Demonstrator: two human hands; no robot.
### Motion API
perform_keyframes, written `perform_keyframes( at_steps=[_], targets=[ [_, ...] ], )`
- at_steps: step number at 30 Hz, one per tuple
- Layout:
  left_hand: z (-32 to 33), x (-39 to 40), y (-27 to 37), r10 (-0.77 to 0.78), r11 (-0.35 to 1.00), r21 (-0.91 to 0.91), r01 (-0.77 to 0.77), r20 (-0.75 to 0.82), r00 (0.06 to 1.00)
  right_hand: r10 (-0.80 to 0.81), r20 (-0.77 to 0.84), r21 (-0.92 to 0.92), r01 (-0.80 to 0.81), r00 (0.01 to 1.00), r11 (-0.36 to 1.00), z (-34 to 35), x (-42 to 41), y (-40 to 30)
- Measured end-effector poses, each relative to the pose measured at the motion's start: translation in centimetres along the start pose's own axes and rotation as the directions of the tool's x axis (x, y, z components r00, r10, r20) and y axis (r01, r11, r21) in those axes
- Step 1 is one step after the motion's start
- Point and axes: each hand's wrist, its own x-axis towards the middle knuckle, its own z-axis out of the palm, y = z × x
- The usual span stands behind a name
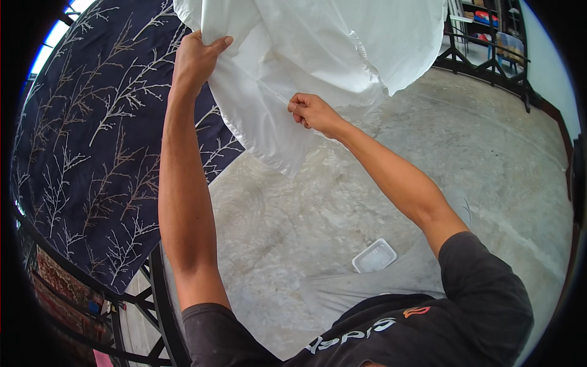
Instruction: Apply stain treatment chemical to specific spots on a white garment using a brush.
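Observation:
A large white satiny cloth (312,50) with stitched edges hangs raised before me. My left hand (198,59) grips its left side high up, thumb laid over the fabric. Lower and to the right, my right hand (314,113) pinches a fold of the same cloth between thumb and curled fingers. The cloth's lower corner dangles above the concrete floor (284,215). Behind my left forearm spreads a dark navy cloth (105,151) printed with pale branches. What lies beneath the navy cloth is mostly hidden.
A shallow white plastic tray (374,256) sits on the floor near my body. Black metal framing (158,293) stands at lower left, beside patterned dark red fabric (64,280). Another black frame (481,59) and shelves with folded items (486,18) are at upper right.

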Motion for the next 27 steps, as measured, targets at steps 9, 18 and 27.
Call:
perform_keyframes(
  at_steps=[9, 18, 27],
  targets=[
    [0.1, 0.1, -0.1, 0.012, 1.000, -0.013, -0.012, 0.019, 1.000, -0.070, -0.016, -0.114, 0.067, 0.997, 0.991, 0.7, 1.0, -1.6],
    [0.2, 0.1, 0.0, 0.018, 1.000, -0.004, -0.018, 0.029, 0.999, -0.065, -0.137, -0.057, 0.058, 0.989, 0.997, 0.1, 2.0, -0.7],
    [-0.3, -0.2, -1.9, -0.023, 1.000, -0.016, 0.023, 0.022, 0.999, 0.095, 0.072, 0.104, -0.102, 0.993, 0.989, -5.1, -10.1, 6.8]
  ],
)
